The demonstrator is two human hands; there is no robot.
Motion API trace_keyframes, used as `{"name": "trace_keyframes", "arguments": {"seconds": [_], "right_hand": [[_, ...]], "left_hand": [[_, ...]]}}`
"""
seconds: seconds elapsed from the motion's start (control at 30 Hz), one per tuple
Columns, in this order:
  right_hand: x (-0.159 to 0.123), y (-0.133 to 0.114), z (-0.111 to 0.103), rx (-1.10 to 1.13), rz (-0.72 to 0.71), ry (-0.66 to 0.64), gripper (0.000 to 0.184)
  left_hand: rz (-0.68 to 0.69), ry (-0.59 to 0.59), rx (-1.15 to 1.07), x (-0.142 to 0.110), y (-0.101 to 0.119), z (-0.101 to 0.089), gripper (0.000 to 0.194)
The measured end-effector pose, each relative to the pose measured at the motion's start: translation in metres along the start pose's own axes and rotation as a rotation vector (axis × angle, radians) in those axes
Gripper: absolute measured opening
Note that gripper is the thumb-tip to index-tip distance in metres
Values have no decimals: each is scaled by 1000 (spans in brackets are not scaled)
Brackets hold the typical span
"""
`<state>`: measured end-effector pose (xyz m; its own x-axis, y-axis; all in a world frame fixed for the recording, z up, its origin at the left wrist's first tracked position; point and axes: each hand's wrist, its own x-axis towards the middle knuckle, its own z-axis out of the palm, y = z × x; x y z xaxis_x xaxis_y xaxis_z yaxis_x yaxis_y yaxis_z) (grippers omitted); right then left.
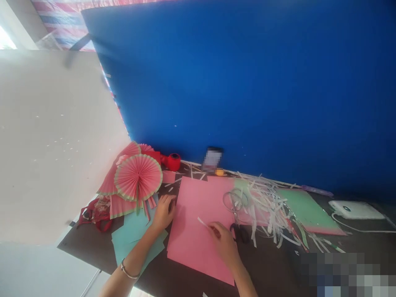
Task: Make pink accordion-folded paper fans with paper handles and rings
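Observation:
My right hand [223, 241] is over a pink paper sheet [198, 247] and pinches a thin white paper strip [202, 221] that points up and left. At the sheet's left edge, my left hand [165, 211] has loosely bent fingers, with a gap between thumb and fingers and nothing seen in it. Beneath the left forearm lie light blue-green paper sheets [123, 239]. Just right of the pink sheet are black-handled scissors [240, 234]. A roll of clear tape [231, 201] lies above them.
Pink pleated paper fans [136, 175] with green rims are piled at the left. Behind are a red round object [173, 162] and a phone [213, 159]. White paper strips [272, 210], a green sheet [309, 208] and a white device with a cable [355, 209] lie right. A blue panel [247, 82] stands behind.

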<state>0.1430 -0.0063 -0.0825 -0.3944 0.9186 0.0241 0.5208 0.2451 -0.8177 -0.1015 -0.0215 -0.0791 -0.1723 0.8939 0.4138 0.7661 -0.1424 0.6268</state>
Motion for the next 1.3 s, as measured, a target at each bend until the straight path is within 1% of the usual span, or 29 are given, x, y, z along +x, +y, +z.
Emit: {"name": "trace_keyframes", "arguments": {"seconds": [0.1,0.17,0.23,0.3,0.37,0.43,0.5,0.57,0.6,0.67,0.73,0.77,0.83,0.9,1.03,1.1,1.2,1.3], "right_hand": [[30,-9,20,124,12,56,19],[47,-19,38,158,-15,49,21],[55,-29,53,182,-90,7,31],[55,-37,60,136,-208,-71,46],[47,-38,59,14,-283,-144,55],[36,-29,51,-122,-279,-172,53],[23,-13,42,-193,-236,-154,47],[10,6,34,-215,-191,-104,40],[5,14,30,-226,-177,-83,38],[-5,28,24,-250,-153,-39,35],[-12,35,20,-267,-145,5,34],[-14,36,19,-269,-147,20,33],[-16,33,18,-269,-155,30,32],[-15,27,20,-274,-160,22,32],[-10,15,26,-279,-170,-4,30],[-9,12,28,-258,-178,-10,29],[-7,6,30,-210,-193,-12,27],[2,-11,32,-103,-208,-41,27]], "left_hand": [[5,-22,3,2,0,-4,26],[24,-52,18,5,-1,-7,28],[33,-61,40,8,-4,-11,28],[16,-63,85,8,-8,-19,25],[-23,-94,201,3,-10,-30,23],[-70,-179,388,-8,-9,-42,21],[-139,-291,557,-27,-7,-52,23],[-216,-333,678,-50,-6,-57,29],[-228,-325,722,-61,-6,-57,31],[-206,-312,765,-80,-9,-55,39],[-169,-292,790,-89,-13,-52,44],[-158,-275,803,-90,-16,-51,44],[-160,-221,834,-85,-22,-51,44],[-199,-152,869,-75,-26,-51,43],[-365,-29,945,-55,-32,-53,36],[-404,-9,952,-51,-33,-54,30],[-395,2,934,-52,-36,-57,22],[-389,24,839,-59,-39,-61,18]]}}
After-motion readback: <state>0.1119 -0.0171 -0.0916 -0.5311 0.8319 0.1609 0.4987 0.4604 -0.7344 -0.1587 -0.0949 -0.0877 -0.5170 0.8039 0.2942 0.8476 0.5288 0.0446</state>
